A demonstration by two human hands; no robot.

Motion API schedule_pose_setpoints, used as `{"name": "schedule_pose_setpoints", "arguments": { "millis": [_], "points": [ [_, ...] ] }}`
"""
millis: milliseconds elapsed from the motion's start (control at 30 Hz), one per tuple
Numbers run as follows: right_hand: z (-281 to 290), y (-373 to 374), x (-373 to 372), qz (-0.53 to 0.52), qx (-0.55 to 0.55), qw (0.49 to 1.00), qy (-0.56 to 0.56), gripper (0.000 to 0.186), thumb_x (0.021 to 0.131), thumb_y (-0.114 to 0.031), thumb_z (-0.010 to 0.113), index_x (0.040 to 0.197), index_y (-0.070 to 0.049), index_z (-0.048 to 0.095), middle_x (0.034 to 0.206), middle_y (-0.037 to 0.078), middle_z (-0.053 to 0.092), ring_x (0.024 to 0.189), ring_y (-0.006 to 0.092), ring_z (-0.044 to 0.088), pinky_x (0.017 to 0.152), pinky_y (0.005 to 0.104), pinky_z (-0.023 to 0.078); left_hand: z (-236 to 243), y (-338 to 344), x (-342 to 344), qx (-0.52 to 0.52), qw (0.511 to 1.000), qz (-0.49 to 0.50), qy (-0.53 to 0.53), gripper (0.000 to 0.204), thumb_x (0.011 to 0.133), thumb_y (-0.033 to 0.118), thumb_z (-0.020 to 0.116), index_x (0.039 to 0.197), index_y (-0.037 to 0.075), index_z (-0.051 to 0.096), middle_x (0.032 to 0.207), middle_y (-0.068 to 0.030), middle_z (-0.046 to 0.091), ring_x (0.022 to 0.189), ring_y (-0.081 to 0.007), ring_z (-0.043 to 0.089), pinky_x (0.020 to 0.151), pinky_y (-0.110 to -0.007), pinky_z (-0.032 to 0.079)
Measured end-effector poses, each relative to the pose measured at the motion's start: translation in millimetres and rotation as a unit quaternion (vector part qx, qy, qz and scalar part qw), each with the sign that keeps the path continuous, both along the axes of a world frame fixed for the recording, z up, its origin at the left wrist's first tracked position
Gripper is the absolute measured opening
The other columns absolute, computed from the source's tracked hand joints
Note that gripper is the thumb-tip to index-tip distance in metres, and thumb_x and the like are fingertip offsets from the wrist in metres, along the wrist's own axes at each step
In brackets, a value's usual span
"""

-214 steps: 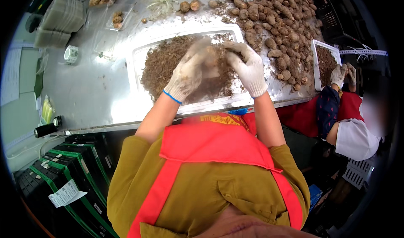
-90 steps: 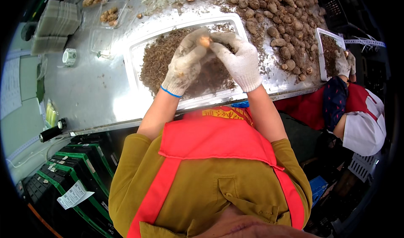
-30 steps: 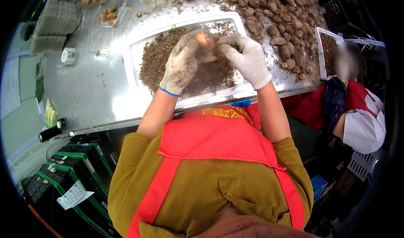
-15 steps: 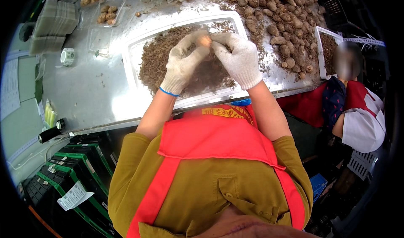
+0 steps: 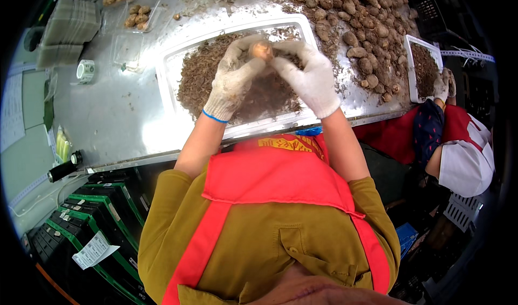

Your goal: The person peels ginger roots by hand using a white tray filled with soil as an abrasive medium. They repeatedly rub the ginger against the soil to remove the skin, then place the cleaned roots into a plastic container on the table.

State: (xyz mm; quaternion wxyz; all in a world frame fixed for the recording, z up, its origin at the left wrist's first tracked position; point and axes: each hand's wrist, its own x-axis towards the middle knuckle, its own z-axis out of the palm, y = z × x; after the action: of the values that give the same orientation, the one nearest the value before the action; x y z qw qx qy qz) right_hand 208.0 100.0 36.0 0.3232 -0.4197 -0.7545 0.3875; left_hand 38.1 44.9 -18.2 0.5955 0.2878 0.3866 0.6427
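Note:
Both my hands wear whitish knitted gloves soiled with dirt. A small round taro (image 5: pixel 263 50), partly peeled to orange-brown, sits between my fingertips. My left hand (image 5: pixel 235 74) is closed on its left side, a blue band at the glove's cuff. From the right, the thumb and fingers of my right hand (image 5: pixel 312 78) pinch at the taro. Beneath both hands lies a white tray (image 5: pixel 168 84) holding a layer of brown fibrous peelings (image 5: pixel 197 78).
Unpeeled taros (image 5: pixel 372 30) are heaped at the far right of the metal table (image 5: pixel 108 121). Clear boxes of taros (image 5: pixel 137 18), stacked plastic trays (image 5: pixel 70 24) and a label roll (image 5: pixel 86 71) stand left. A co-worker's gloved hands (image 5: pixel 442 84) are beside another peelings tray (image 5: pixel 413 70).
The taro has turned in my fingers and shows more of its surface. A grey-gloved hand and a loose taro at the far edge are gone. The co-worker's hands now show at right.

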Motion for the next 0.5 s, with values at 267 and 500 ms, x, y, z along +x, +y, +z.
{"name": "schedule_pose_setpoints", "arguments": {
  "millis": [267,500],
  "points": [
    [-32,11,1,0.0,0.144,0.982,-0.123,0.016,0.09,-0.017,0.068,0.099,-0.006,0.073,0.09,0.013,0.073,0.081,0.0238,0.073,0.068,0.0331,0.057,-5,-6,2,0.011,0.995,0.002,-0.096,0.058,0.092,0.016,0.074,0.142,0.001,0.047,0.127,-0.015,0.061,0.118,-0.0253,0.062,0.1,-0.042,0.055],
    [-31,22,23,-0.03,0.026,0.998,-0.051,0.032,0.092,-0.024,0.068,0.113,-0.001,0.071,0.108,0.016,0.074,0.097,0.0243,0.072,0.087,0.0334,0.057,-22,0,-6,0.015,0.995,-0.004,-0.1,0.06,0.098,0.032,0.068,0.144,0.0,0.046,0.138,-0.0193,0.058,0.12,-0.0297,0.062,0.102,-0.05,0.054]
  ]
}}
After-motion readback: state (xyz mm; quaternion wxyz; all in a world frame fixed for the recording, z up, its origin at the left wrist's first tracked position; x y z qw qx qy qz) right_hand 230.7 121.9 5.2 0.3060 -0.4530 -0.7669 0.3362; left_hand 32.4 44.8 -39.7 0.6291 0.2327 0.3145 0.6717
